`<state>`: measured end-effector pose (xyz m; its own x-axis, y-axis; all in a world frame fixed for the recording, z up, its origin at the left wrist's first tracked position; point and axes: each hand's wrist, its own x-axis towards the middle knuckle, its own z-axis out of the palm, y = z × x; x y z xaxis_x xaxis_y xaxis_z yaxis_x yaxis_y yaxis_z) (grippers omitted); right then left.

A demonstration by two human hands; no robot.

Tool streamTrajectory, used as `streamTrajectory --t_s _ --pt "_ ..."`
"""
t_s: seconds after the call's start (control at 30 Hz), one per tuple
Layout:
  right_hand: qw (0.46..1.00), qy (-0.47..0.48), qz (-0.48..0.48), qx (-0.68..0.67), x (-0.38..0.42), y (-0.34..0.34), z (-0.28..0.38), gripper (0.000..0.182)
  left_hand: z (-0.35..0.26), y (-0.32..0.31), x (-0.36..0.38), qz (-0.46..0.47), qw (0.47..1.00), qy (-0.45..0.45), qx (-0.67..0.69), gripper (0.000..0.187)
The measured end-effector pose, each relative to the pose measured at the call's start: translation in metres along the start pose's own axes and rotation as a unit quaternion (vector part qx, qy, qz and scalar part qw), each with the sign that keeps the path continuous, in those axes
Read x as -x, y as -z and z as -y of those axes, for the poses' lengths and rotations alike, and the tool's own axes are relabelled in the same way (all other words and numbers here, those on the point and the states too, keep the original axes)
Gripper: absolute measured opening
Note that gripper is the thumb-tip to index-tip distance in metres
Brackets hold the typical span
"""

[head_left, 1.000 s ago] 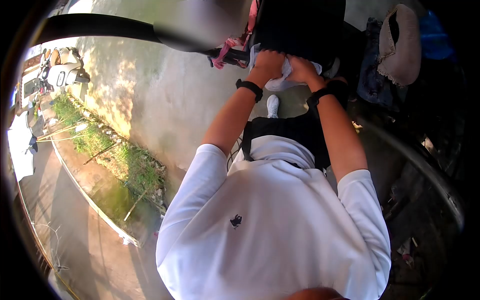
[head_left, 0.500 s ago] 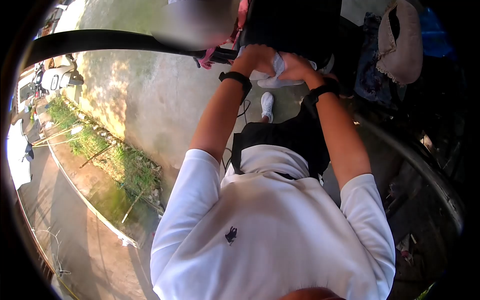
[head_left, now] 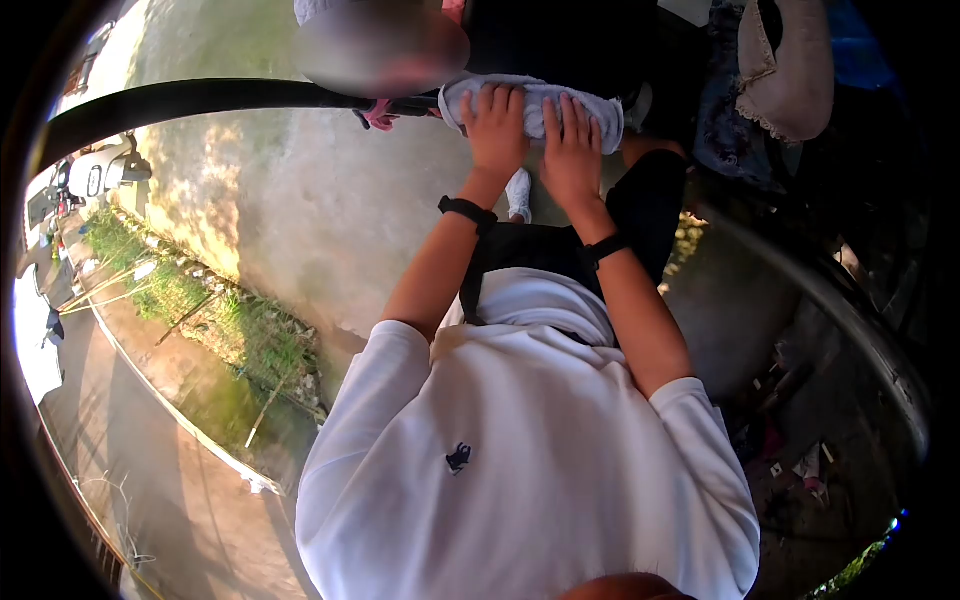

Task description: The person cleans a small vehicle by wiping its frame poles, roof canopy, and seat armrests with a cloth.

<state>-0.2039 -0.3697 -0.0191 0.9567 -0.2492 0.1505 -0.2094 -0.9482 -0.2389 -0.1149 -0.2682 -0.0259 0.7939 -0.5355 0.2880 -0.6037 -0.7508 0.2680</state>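
Note:
A pale grey cloth [head_left: 537, 97], folded or rolled into a long bundle, lies along the near edge of a black surface [head_left: 560, 40]. My left hand [head_left: 496, 132] rests on its left half, fingers stretched out and slightly apart. On the right half my right hand [head_left: 573, 152] lies in the same way, its fingers spread over the cloth. Both palms face down, and the underside of the bundle is hidden. Each wrist wears a black band.
A black curved bar [head_left: 220, 95] runs in from the left, with pink fabric [head_left: 378, 116] tied on it. Another person's blurred head [head_left: 385, 45] is at the top. A beige cushion [head_left: 790, 75] sits upper right; a dark curved rail [head_left: 830, 310] lies below it.
My hands were close together, bent down at the black surface's edge with the crumpled cloth. Now they lie apart and flat on the cloth, which is a neat bundle. My view has shifted slightly.

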Motion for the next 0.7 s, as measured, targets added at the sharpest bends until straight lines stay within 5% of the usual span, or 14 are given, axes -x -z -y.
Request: streamTrajectory --t_s 0.13,0.2,0.23,0.3,0.5,0.7 --pt "0.996 -0.031 0.056 0.054 -0.028 0.000 0.006 0.062 0.017 0.004 -0.016 0.047 0.997 -0.064 0.019 0.049" --pt "0.989 -0.045 0.141 0.027 -0.051 0.009 0.002 0.059 0.022 0.005 -0.039 0.218 0.971 -0.098 -0.017 0.046" --pt "0.973 -0.059 0.225 0.000 -0.058 0.011 0.002 0.056 0.022 0.009 -0.047 0.218 0.971 -0.098 -0.018 0.046" --pt "0.975 -0.025 0.219 -0.025 -0.060 0.008 -0.011 0.058 0.022 0.019 -0.064 0.352 0.929 -0.111 -0.001 0.053" --pt "0.948 0.036 0.282 -0.146 -0.079 0.010 -0.041 0.064 0.039 0.004 -0.099 0.516 0.842 -0.146 0.065 0.061" --pt "0.873 0.016 0.432 -0.226 -0.105 0.001 -0.056 0.097 0.037 0.012 -0.100 0.501 0.850 -0.132 0.092 0.056"
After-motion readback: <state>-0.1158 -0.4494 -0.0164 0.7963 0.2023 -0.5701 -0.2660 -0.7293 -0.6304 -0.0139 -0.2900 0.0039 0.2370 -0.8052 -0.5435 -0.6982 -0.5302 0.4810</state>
